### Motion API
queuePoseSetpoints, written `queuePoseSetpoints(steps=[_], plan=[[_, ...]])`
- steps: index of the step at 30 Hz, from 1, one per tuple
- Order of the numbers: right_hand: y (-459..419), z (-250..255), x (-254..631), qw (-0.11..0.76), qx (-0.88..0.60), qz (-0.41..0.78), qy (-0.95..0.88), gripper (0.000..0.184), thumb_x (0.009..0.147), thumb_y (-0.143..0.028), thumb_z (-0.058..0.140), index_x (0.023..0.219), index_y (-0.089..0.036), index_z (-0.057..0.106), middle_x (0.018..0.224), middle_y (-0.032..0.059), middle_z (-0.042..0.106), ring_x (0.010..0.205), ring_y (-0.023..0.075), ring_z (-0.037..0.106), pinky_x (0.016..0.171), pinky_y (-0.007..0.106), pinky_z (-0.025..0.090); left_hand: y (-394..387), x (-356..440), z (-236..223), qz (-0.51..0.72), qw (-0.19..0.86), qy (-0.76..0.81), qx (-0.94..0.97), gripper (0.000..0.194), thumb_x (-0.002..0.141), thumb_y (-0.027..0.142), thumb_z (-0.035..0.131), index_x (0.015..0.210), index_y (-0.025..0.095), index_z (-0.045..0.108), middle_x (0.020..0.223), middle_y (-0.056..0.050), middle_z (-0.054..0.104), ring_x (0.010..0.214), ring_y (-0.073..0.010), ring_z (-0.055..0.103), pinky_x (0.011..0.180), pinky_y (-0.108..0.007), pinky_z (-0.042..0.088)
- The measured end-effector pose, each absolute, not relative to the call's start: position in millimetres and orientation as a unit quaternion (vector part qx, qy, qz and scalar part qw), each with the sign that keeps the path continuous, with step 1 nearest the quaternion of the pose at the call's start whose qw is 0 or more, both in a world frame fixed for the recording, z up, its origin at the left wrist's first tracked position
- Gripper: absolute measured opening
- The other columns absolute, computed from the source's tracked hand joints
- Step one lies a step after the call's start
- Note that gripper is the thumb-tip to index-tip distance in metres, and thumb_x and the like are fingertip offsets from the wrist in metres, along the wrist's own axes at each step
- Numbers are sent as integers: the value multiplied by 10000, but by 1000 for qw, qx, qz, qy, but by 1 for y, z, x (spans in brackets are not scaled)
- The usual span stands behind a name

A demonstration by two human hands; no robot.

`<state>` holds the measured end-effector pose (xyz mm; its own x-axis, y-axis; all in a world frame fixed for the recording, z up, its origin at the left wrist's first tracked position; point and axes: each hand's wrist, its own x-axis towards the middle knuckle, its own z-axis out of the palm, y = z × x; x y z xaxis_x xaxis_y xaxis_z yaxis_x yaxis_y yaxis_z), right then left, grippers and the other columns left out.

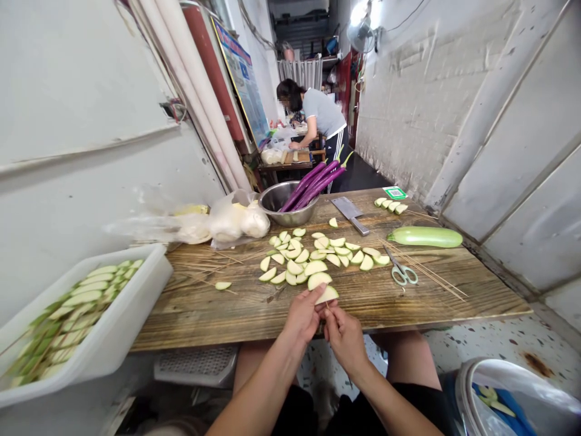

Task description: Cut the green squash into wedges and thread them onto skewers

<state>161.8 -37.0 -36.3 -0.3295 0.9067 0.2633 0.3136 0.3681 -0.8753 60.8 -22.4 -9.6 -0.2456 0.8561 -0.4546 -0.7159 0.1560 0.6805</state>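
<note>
My left hand is closed on a half-moon zucchini slice, pale inside with a green rim, at the table's near edge. Just beyond its fingertips is another slice; whether that one is held too, I cannot tell. My right hand pinches a thin bamboo skewer whose tip meets the lower edge of the held slice. The rest of the skewer is mostly hidden by the hand. Many loose zucchini slices lie spread on the wooden table in front of both hands.
Left stands a white tub of skewered slices. Behind the loose slices are plastic bags, a steel bowl with eggplants and a cleaver. Scissors, skewers and a whole zucchini lie right. A person bends over a farther table.
</note>
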Motion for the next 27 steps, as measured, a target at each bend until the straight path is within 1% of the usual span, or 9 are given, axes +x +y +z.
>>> queuePoseSetpoints(steps=[2, 4, 7, 10, 14, 18, 21, 24, 27], plan=[[-37, -36, 161, 400, -421, 375, -723, 340, 886, -320, 347, 612, -183, 493, 451, -35, 472, 432, 100, 441, 487, 210, 324, -23, 61, -9, 649, 605, 455, 75, 187, 650, 181, 707, 775, 91, 601, 697, -73, 656, 578, -154, 624, 568, -264, 520], [-35, -34, 161, 402, -423, 375, -720, 340, 886, -319, 346, 611, -183, 495, 450, -35, 473, 428, 98, 440, 481, 210, 323, -24, 63, -9, 645, 607, 457, 83, 198, 632, 197, 720, 748, 92, 601, 653, -62, 644, 526, -136, 601, 501, -235, 495], [-30, -32, 162, 406, -426, 376, -716, 342, 880, -317, 359, 594, -185, 492, 451, -34, 473, 433, 96, 443, 482, 208, 327, -27, 69, -10, 633, 618, 453, 109, 243, 600, 269, 739, 698, 103, 592, 547, -23, 596, 390, -95, 510, 336, -184, 368], [-28, -31, 166, 397, -415, 396, -716, 328, 874, -316, 379, 602, -183, 505, 468, -32, 485, 451, 97, 459, 492, 206, 338, -27, 74, -11, 637, 619, 443, 119, 283, 579, 315, 746, 707, 109, 600, 523, -3, 578, 341, -73, 452, 292, -170, 295], [-31, -33, 171, 373, -390, 444, -715, 282, 880, -312, 368, 729, -174, 563, 471, -39, 498, 427, 100, 457, 472, 206, 348, -25, 72, -12, 660, 592, 450, 106, 250, 570, 245, 761, 713, 92, 623, 628, -45, 633, 486, -100, 559, 427, -180, 423], [-34, -33, 174, 386, -396, 427, -716, 306, 886, -312, 347, 735, -171, 573, 448, -47, 457, 418, 101, 438, 476, 206, 349, -24, 59, -11, 644, 609, 452, 105, 248, 655, 273, 712, 801, 88, 634, 761, -99, 664, 628, -161, 628, 545, -252, 512], [-36, -35, 176, 377, -392, 424, -724, 301, 883, -316, 355, 766, -167, 589, 450, -46, 451, 428, 108, 443, 474, 204, 346, -20, 48, -8, 679, 580, 439, 102, 219, 705, 244, 673, 856, 95, 620, 847, -112, 666, 735, -193, 648, 641, -308, 543], [-37, -38, 175, 369, -381, 418, -738, 297, 883, -303, 360, 793, -162, 605, 502, -25, 501, 471, 114, 473, 493, 203, 353, -14, 41, -4, 698, 559, 436, 102, 180, 713, 205, 664, 840, 94, 600, 818, -104, 666, 725, -208, 655, 665, -348, 552], [-39, -40, 175, 378, -373, 402, -746, 291, 880, -285, 359, 790, -164, 608, 579, -2, 557, 514, 117, 498, 515, 202, 364, -12, 41, -3, 697, 554, 444, 101, 160, 725, 196, 653, 831, 93, 591, 780, -93, 665, 667, -189, 654, 660, -349, 556]])
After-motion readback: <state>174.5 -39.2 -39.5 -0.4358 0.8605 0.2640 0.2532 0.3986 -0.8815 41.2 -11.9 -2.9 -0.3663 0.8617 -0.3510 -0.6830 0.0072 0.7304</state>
